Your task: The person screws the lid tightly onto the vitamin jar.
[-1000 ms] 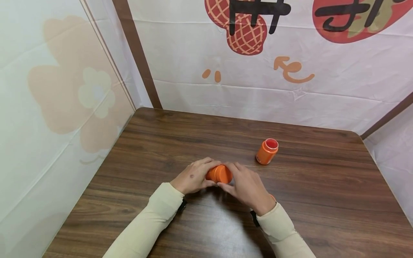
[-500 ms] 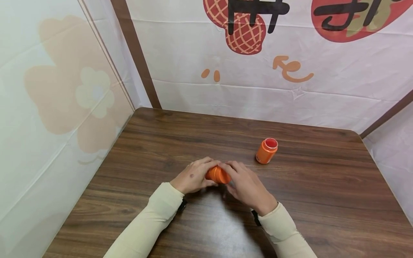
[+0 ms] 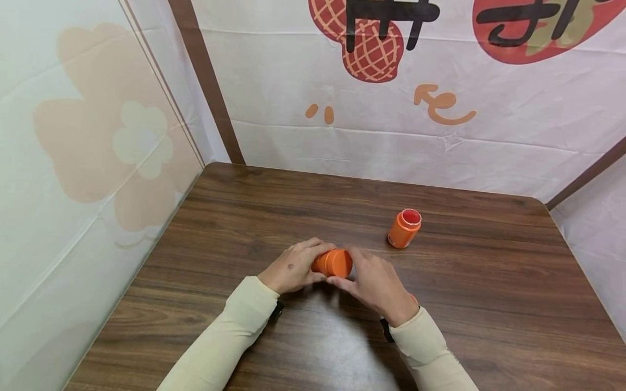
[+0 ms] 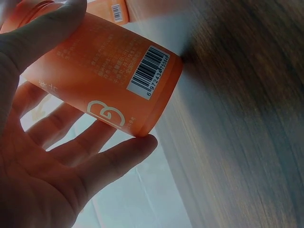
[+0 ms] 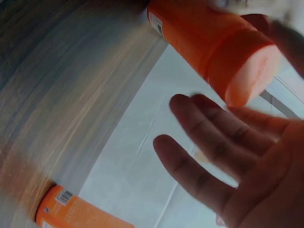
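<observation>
Tilted over the table, an orange bottle [image 4: 90,61] with a barcode on its label lies in the grip of my left hand [image 3: 294,267]. Its thumb crosses one side and the fingertips support the other. The bottle's orange cap [image 3: 340,264] faces my right hand [image 3: 376,282]. There the thumb and index finger pinch the cap's edge, while the other fingers [image 5: 209,135] extend loosely beside it in the right wrist view. A second orange bottle [image 3: 404,230] stands upright behind and to the right, its mouth uncovered and red inside.
The dark wood-grain table [image 3: 254,217] spreads around both hands. Pale printed cloth [image 3: 293,141] hangs behind its far edge, and more cloth [image 3: 88,217] hangs along the left side.
My right hand swung its fingers across the cap half a second ago, then came back to a pinch like the earlier one. The left hand and the standing bottle stay put.
</observation>
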Demonstrator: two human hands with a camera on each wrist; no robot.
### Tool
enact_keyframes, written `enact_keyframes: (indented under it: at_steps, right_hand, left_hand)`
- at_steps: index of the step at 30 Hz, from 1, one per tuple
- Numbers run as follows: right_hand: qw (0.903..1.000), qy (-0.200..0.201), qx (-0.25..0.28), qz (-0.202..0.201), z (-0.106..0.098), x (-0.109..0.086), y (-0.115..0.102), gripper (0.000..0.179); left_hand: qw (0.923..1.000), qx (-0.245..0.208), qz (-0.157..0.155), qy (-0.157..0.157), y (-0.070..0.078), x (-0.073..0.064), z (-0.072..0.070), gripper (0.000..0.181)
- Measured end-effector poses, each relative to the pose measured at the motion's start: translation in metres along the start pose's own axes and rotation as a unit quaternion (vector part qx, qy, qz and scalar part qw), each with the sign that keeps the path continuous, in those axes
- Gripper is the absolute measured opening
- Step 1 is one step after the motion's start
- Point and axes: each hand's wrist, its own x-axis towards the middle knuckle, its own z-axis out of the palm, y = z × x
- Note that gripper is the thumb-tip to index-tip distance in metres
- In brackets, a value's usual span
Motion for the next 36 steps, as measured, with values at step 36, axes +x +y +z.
enact_keyframes:
  at_steps: [36]
  right_hand:
    - [0.9973, 0.019, 0.001, -0.071, 0.0029, -0.0011, 0.0022, 0.069]
  left_hand:
    - [1.0000, 0.001, -0.001, 0.002, 0.0009, -0.0015, -0.0018, 0.062]
